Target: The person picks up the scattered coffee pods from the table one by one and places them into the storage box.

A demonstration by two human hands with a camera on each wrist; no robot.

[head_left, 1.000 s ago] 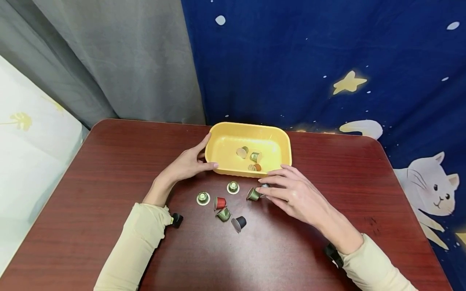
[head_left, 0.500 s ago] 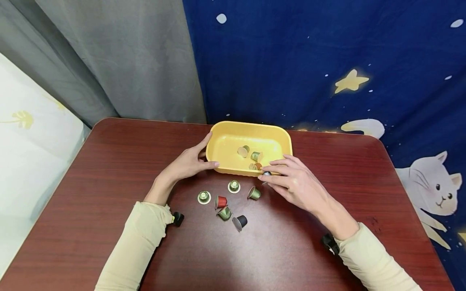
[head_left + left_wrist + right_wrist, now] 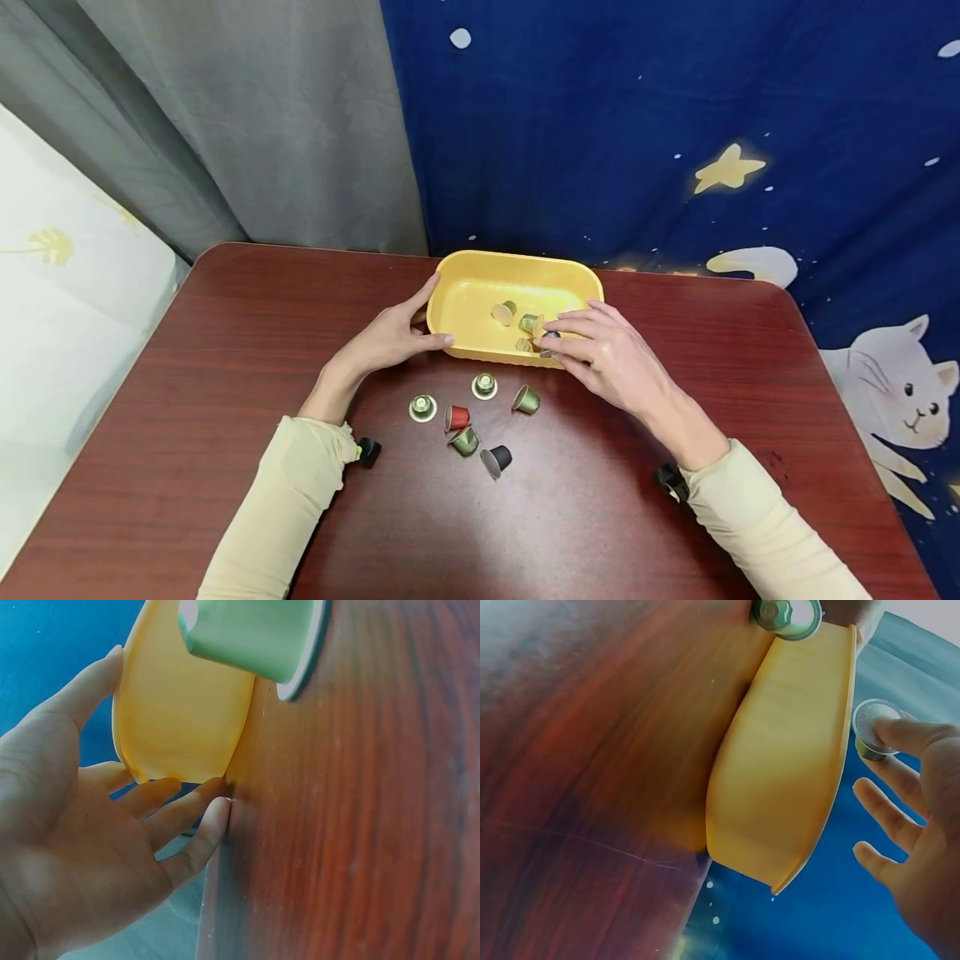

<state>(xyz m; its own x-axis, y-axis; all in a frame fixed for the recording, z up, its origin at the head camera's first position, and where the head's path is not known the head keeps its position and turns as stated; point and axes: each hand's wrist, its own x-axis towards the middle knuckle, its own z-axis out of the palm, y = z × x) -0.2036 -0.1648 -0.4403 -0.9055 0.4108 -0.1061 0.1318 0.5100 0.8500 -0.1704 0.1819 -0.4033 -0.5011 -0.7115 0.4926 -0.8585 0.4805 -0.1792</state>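
My right hand [image 3: 611,354] pinches a dark coffee capsule [image 3: 551,340] between thumb and finger, over the near right rim of a yellow plastic basin [image 3: 487,265]. In the right wrist view the held capsule [image 3: 874,724] shows its silvery lid, above the basin's rim, the other fingers spread. My left hand [image 3: 386,337] grips the basin's left end, thumb on the near rim and fingers around the end wall. Inside lie a green capsule [image 3: 528,322], a capsule with a pale lid [image 3: 502,313] and a partly hidden orange one.
Several capsules lie on the table [image 3: 600,500] before the basin: a red one [image 3: 457,417], a black one [image 3: 497,459] and green ones, including one [image 3: 527,400] near the right hand. A blue curtain [image 3: 600,125] hangs behind the table's back edge.
My right hand has picked up the dark capsule from beside the green one and carried it up and away over the basin's rim. The left hand stays at the basin's end.
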